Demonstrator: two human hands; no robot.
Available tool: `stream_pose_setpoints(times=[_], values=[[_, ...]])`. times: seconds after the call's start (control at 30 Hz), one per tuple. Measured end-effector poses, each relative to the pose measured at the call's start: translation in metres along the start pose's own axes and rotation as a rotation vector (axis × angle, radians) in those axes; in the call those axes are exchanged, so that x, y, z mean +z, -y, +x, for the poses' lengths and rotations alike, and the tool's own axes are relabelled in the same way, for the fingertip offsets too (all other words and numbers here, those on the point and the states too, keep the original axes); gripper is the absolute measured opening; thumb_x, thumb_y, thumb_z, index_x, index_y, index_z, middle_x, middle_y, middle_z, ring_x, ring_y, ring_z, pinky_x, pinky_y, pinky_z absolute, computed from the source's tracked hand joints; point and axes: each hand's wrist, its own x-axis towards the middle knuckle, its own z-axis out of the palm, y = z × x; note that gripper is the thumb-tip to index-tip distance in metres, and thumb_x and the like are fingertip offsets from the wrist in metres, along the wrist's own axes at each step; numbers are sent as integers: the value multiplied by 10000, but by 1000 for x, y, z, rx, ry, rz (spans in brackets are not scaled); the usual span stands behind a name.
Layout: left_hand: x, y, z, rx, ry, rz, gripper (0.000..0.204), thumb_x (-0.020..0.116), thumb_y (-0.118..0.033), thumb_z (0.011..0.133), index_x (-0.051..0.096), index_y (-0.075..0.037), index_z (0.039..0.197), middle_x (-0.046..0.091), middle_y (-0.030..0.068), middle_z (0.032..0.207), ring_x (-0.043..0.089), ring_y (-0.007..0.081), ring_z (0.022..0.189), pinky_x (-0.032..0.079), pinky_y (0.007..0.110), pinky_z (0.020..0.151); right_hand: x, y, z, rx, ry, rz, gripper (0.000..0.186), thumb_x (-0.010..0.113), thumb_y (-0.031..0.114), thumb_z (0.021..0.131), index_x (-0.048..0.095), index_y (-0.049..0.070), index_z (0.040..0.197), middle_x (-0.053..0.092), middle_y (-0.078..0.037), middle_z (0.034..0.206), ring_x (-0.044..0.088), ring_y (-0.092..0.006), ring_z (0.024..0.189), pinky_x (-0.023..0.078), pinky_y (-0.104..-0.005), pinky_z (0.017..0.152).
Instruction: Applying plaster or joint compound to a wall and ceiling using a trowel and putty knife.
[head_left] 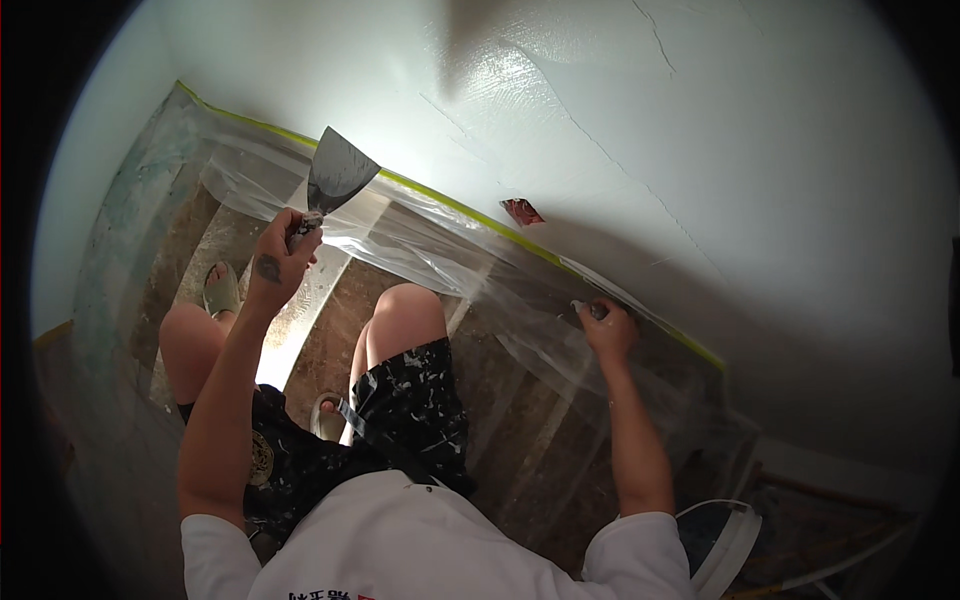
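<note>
My left hand (284, 252) is closed round the handle of a putty knife (342, 172). Its broad grey metal blade points up and stands just in front of the wall's lower part. Off to the right, my right hand (610, 331) grips a short, dark tool handle (598, 310) close to the wall. A thin pale edge (612, 287) runs along the wall just beyond that hand; whether it belongs to the tool I cannot tell. The white wall (800, 200) has a wet, shiny patch near its top and several thin ridges or cracks.
Yellow-green tape (450, 211) holds clear plastic sheeting (390, 250) along the wall's foot. A small reddish opening (522, 211) sits just above the tape. My bent knees (408, 315) are between my arms. A white bucket (735, 545) stands at the lower right.
</note>
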Motion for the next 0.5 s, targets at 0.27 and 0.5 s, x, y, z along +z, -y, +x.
stream_pose_setpoints(times=[0.27, 0.5], values=[[-1, -4, 2, 24, 23, 7, 200, 625, -164, 893, 566, 11, 972, 603, 39, 778, 551, 84, 635, 473, 254, 599, 11, 11, 27, 75, 197, -100, 427, 722, 456, 659, 742, 167, 972, 705, -134, 935, 658, -332, 917, 509, -426, 809], [-1, -3, 3, 29, 32, 28, 191, 613, -157, 903, 573, 6, 993, 607, 38, 790, 552, 77, 643, 467, 242, 605, -81, 24, 38, 132, -11, 178, 459, 769, 378, 650, 734, 122, 1029, 697, -99, 819, 673, -230, 771, 504, -341, 768]])
